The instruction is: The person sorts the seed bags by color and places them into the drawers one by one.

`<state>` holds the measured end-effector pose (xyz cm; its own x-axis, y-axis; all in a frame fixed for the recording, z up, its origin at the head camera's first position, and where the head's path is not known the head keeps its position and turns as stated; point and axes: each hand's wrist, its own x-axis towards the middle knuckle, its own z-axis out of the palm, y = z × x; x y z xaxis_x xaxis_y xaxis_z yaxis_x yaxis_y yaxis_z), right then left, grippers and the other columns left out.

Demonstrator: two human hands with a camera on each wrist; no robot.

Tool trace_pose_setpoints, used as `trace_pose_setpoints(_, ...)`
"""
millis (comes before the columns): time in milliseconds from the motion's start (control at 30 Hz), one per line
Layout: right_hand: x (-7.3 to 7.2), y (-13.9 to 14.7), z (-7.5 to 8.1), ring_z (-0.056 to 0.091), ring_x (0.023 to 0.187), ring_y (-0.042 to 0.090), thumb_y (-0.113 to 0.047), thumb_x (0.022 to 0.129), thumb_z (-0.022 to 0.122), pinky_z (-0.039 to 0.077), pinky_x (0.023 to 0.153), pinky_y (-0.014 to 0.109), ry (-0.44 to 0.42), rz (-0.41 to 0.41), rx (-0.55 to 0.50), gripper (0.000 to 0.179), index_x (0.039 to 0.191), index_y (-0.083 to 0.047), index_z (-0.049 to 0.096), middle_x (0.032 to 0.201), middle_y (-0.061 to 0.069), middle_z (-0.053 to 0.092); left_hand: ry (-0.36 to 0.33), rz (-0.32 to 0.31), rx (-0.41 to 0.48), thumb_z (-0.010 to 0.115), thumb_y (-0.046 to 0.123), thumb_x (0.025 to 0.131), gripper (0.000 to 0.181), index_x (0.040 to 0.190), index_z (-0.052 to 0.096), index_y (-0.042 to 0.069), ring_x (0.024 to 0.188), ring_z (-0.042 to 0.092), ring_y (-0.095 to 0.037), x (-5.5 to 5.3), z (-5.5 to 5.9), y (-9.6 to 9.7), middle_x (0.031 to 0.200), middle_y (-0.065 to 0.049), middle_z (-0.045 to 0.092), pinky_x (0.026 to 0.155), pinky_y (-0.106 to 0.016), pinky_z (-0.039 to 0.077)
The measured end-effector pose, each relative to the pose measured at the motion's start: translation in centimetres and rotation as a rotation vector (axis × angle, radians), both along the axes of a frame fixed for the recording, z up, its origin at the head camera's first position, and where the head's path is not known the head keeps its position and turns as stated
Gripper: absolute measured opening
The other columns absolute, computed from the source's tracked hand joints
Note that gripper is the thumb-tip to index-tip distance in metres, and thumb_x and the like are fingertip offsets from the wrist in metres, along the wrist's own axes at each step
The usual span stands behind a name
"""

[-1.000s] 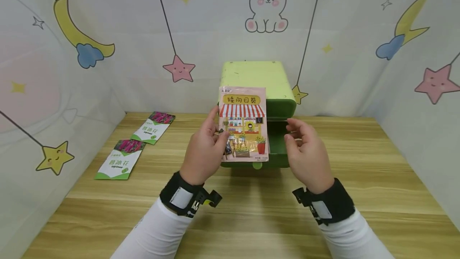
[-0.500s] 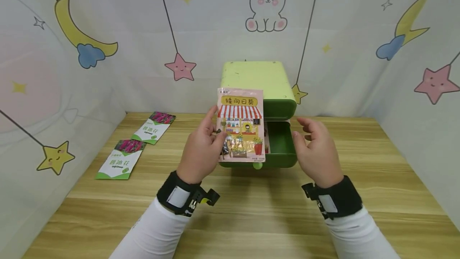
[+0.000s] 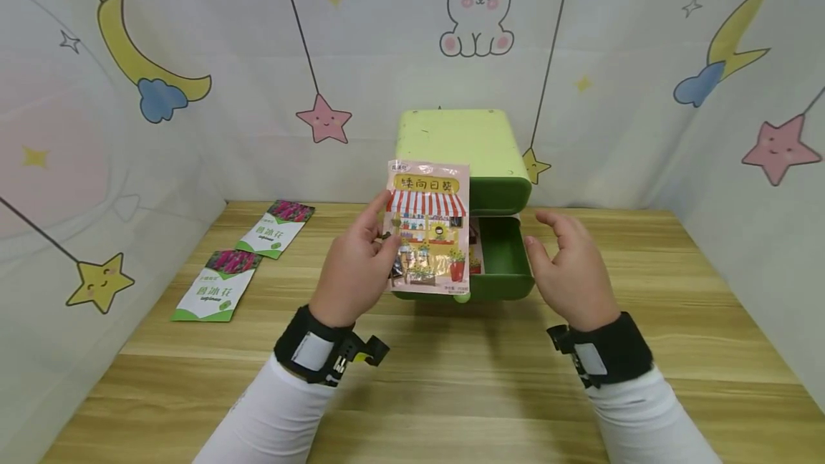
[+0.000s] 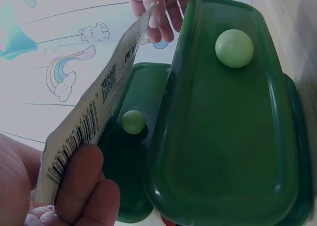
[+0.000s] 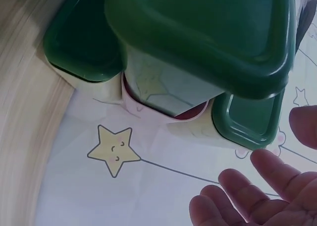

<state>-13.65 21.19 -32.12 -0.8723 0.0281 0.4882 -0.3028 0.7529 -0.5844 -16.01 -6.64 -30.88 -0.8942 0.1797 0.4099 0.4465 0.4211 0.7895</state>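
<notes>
My left hand pinches a pink seed packet with a red-and-white awning printed on its front. In the left wrist view, the packet's barcoded back faces the camera. Behind the packet stands a small desktop drawer unit, light green on top, with its dark green middle drawer pulled out. Part of another pink packet shows inside that drawer, on the left. My right hand hovers beside the drawer's right side, its fingers loosely bent and holding nothing.
Two white-and-green seed packets with pink flowers lie on the wooden table at the left, one overlapping the other. A cloth backdrop with a rabbit, moons and stars encloses the back and sides. Round light green knobs stick out from the drawer fronts.
My right hand has moved right, away from the drawer. My left hand has shifted slightly left and down with the packet, and the packet inside the drawer has come into sight.
</notes>
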Motion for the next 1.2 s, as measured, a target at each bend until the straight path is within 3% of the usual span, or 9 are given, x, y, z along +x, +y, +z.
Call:
trace_pose_setpoints(233,-0.20,0.35,-0.04,0.036,0.121,0.038,-0.020,0.094,0.056,0.033,0.096,0.060,-0.044,-0.015,0.042,0.043,0.128,0.005,0.049,0.131,0.022,0.046,0.013,0.002,-0.020,0.054,0.012,0.093,0.056,0.144,0.036,0.023,0.038,0.038,-0.014,0.08,0.20,-0.43,0.081,0.003,0.063,0.029,-0.025,0.033)
trace_pose_setpoints(533,-0.24,0.81,-0.05,0.022,0.129,0.042,-0.031,0.095,0.053,0.027,0.098,0.065,-0.116,-0.028,0.058,0.052,0.133,0.005,0.044,0.142,0.025,0.033,-0.007,0.028,-0.051,0.053,0.012,0.090,0.050,0.140,0.045,0.018,0.038,0.040,-0.011,0.03,0.31,-0.69,0.086,0.003,0.065,0.031,-0.024,0.035)
trace_pose_setpoints(800,-0.39,0.91,-0.12,0.019,0.129,0.044,-0.033,0.095,0.052,0.024,0.099,0.066,-0.140,-0.036,0.070,0.056,0.135,0.005,0.042,0.144,0.027,0.029,-0.034,0.045,-0.100,0.052,0.015,0.091,0.046,0.135,0.050,0.026,0.038,0.037,-0.012,0.05,0.35,-0.95,0.077,0.002,0.062,0.031,-0.026,0.034)
trace_pose_setpoints(1000,-0.45,0.96,-0.16,0.018,0.130,0.044,-0.034,0.096,0.052,0.024,0.099,0.067,-0.146,-0.043,0.081,0.057,0.135,0.005,0.041,0.145,0.027,0.028,-0.072,0.027,-0.089,0.053,0.016,0.089,0.043,0.130,0.055,0.029,0.043,0.042,-0.012,0.20,0.53,-0.96,0.075,0.001,0.060,0.032,-0.028,0.036)
trace_pose_setpoints(1200,-0.45,1.00,-0.17,0.016,0.130,0.044,-0.035,0.096,0.051,0.023,0.099,0.067,-0.153,-0.042,0.084,0.058,0.136,0.005,0.040,0.145,0.027,0.026,-0.094,-0.015,-0.122,0.053,0.014,0.089,0.040,0.126,0.060,0.025,0.040,0.037,-0.012,0.39,0.68,-0.91,0.069,-0.001,0.055,0.032,-0.024,0.030)
